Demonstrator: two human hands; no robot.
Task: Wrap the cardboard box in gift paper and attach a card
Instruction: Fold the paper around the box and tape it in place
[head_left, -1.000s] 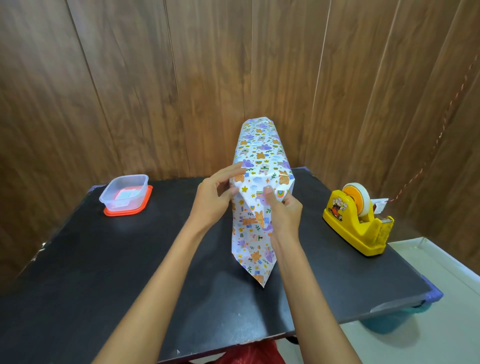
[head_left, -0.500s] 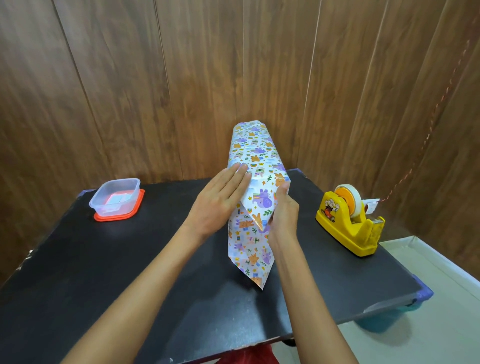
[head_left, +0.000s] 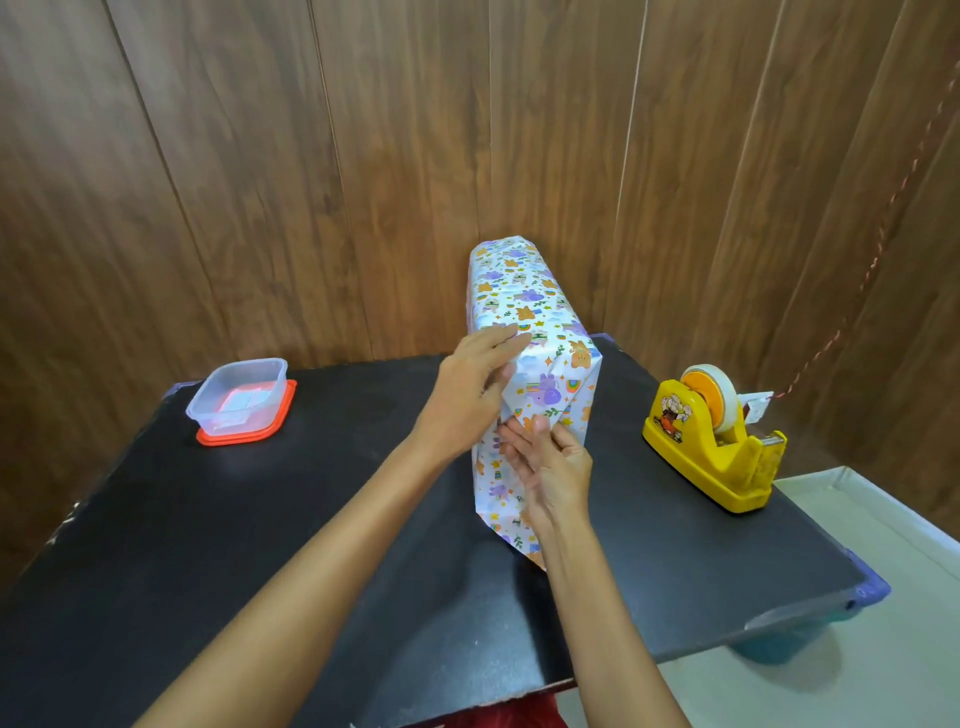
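Long cardboard box in white gift paper with purple and orange animal print (head_left: 524, 306) lies mid-table on the black table (head_left: 260, 545), running from the far edge toward the near edge. Top and sides are already covered; its far end faces away and is not visible. Near end is half done: side folds are in, and the pointed bottom flap of paper (head_left: 498, 499) lies out on the tabletop, not yet raised. Left hand (head_left: 467, 395) is flat with fingers straight, pressing the left side fold against the box end. Right hand (head_left: 553, 470) seems to pinch the bottom flap between thumb and fingers, though the grip is partly hidden. Left to do, by my read: lift the flap, tape it, attach the card. Yellow tape dispenser with white roll (head_left: 711, 457) sits near the right edge. Clear plastic container on an orange lid (head_left: 239, 400) sits at the far left corner with white pieces inside. No card on the box
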